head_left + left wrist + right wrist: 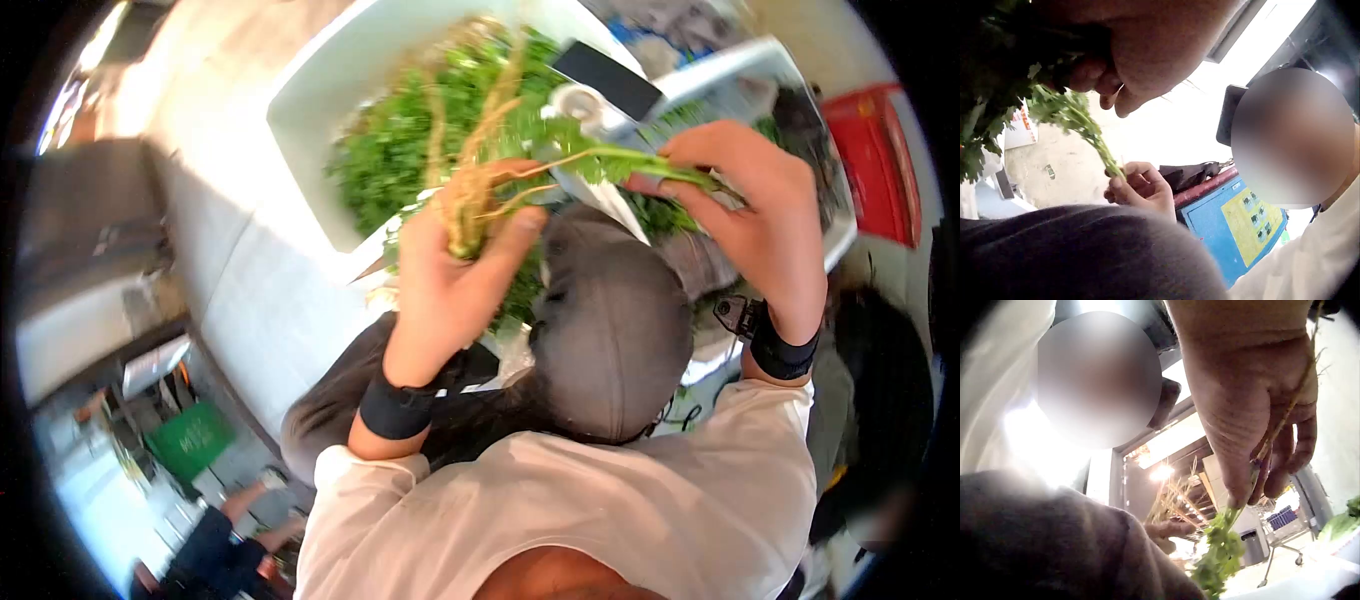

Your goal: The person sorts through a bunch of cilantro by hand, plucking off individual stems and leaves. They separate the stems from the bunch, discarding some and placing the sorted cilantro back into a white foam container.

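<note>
My left hand [440,270] grips a bunch of coriander by its lower stems, with long pale roots [472,200] sticking up past the fingers in the head view. Dark leaves of that bunch [991,81] fill the upper left of the left wrist view. To the right, my right hand [760,200] pinches a thin coriander sprig [625,163] near its root end, its leaves toward the left hand. In the right wrist view the sprig's root [1289,409] runs up along the palm and its leaves [1219,550] hang below the fingertips.
A white foam box [305,140] heaped with coriander [390,165] stands ahead. Beside it is a second white box [838,245] holding greens. A dark phone [608,80] and a white roll [598,115] lie between them. A red crate [870,165] is far right; a grey-clad knee [610,330] sits below the hands.
</note>
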The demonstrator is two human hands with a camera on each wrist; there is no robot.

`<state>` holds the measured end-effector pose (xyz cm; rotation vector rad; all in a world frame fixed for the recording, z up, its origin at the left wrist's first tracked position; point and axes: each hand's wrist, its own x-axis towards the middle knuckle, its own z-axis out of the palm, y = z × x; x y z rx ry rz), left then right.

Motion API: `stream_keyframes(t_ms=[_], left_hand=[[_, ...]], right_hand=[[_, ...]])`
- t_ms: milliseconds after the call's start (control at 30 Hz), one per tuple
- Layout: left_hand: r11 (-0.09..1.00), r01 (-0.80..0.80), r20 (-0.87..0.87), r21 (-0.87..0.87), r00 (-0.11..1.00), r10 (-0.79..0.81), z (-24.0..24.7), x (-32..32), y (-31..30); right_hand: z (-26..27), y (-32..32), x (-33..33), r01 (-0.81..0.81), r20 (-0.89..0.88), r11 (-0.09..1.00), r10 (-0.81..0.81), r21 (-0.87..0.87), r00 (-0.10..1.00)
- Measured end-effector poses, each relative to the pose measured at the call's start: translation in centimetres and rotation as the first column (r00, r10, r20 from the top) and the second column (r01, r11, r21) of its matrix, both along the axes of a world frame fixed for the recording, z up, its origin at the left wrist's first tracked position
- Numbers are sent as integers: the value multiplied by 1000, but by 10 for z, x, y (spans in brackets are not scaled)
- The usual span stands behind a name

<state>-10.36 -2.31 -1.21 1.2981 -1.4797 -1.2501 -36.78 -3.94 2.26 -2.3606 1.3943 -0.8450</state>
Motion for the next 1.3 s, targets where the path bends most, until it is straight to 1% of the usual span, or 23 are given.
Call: stream_keyframes(t_ms=[33,67,100,167,233,267,400,500,533,567,633,667,700,767,800,833,867,900,1033,1100,1133,1200,1300], left_hand=[[999,-16,-6,-37,1000,15,15,4,4],[998,-22,-8,-60,1000,22,31,12,9],[997,-22,-14,-72,1000,21,44,19,15],[990,-74,-14,-118,997,73,52,37,21],[992,27,71,-121,997,-18,58,48,25],[998,46,87,-35,995,-42,63,55,29],[999,38,102,27,994,-40,48,71,48],[999,1,59,-34,998,1,39,84,63],[998,-41,68,51,997,37,37,90,66],[998,-43,54,53,998,40,30,93,69],[964,-246,-121,97,959,257,14,98,74],[961,-258,-127,102,954,270,8,101,77],[939,-292,-242,183,912,331,4,103,80],[881,-318,-438,351,775,455,-4,108,86],[877,-276,-477,393,755,451,-7,112,90],[874,-273,-477,403,752,455,-9,113,93],[882,-234,-522,409,732,437,-11,112,97],[890,-193,-568,413,710,417,-11,111,100],[921,-121,-607,371,718,339,-19,106,106],[916,-125,-575,382,743,342,-18,108,106],[922,-156,-485,354,813,323,-18,110,105],[943,-180,-336,280,902,272,-18,115,104],[952,-212,-258,218,929,266,-17,120,104]], right_hand=[[8,-9,12,-124,-124,987,111,-105,986],[24,-12,28,-197,-151,979,187,-48,971],[35,-13,41,-232,-143,969,218,-89,965],[51,-11,65,-370,-214,928,353,-45,911],[59,-3,79,-400,-181,914,382,-72,906],[61,0,88,-425,-175,900,405,-99,897],[69,18,111,-454,-219,882,422,-126,880],[71,36,128,-393,-225,908,357,-144,907],[66,38,131,-360,-195,913,324,-194,926],[67,44,137,-366,-207,912,327,-187,922],[69,57,150,-64,27,958,74,-280,997],[63,59,149,-13,21,923,23,-385,1000],[55,61,157,-25,16,924,34,-381,999],[39,67,176,115,380,973,-30,-203,924],[35,69,188,105,392,990,-58,-98,918],[31,70,197,105,386,991,-63,-89,920],[27,72,204,-37,360,992,-10,123,933],[23,72,207,-167,347,929,45,330,937],[5,59,212,-219,259,886,117,409,959],[5,57,210,-282,386,841,96,461,917],[6,52,205,-266,278,793,127,548,952],[-5,49,201,-301,299,783,154,545,942],[-11,48,197,-322,275,764,195,559,941]])
